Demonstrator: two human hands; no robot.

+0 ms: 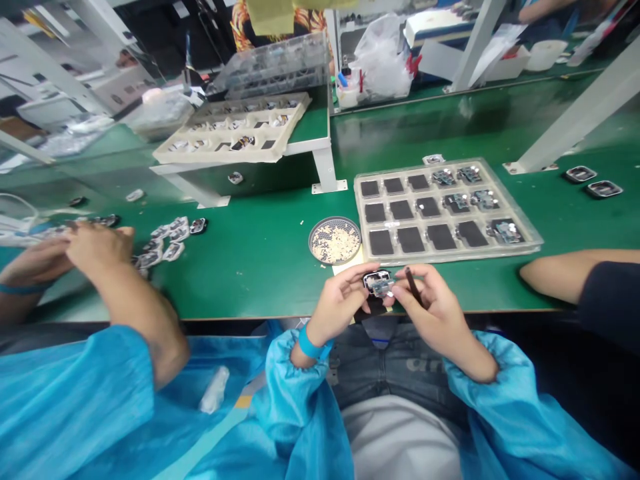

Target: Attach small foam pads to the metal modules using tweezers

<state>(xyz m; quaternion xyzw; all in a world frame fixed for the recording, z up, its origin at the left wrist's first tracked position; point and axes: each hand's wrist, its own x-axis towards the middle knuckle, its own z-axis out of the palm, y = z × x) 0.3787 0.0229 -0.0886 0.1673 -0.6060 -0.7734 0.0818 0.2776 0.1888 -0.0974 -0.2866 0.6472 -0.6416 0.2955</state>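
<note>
Just over the table's front edge, my left hand (pixel 343 297) grips a small black and white housing (pixel 371 283) between thumb and fingers. A small circuit board (pixel 383 288) lies against the housing, and the fingertips of my right hand (pixel 433 303) pinch its right side. A dark pen-like tool (pixel 413 287) also sticks up from my right hand, between the fingers. Beyond my hands stands a round dish (pixel 312 251) full of tiny cream-coloured pieces. To its right is a clear plastic tray (pixel 450 256) with dark pads in its compartments and circuit boards in several right-hand ones.
At left, a co-worker's hands (pixel 95 250) are beside a group of white-rimmed housings (pixel 173 233). A raised shelf (pixel 315 130) carries another parts tray (pixel 225 157). Two housings (pixel 604 189) lie far right near a white post (pixel 575 107). Another person's arm (pixel 570 273) rests at right.
</note>
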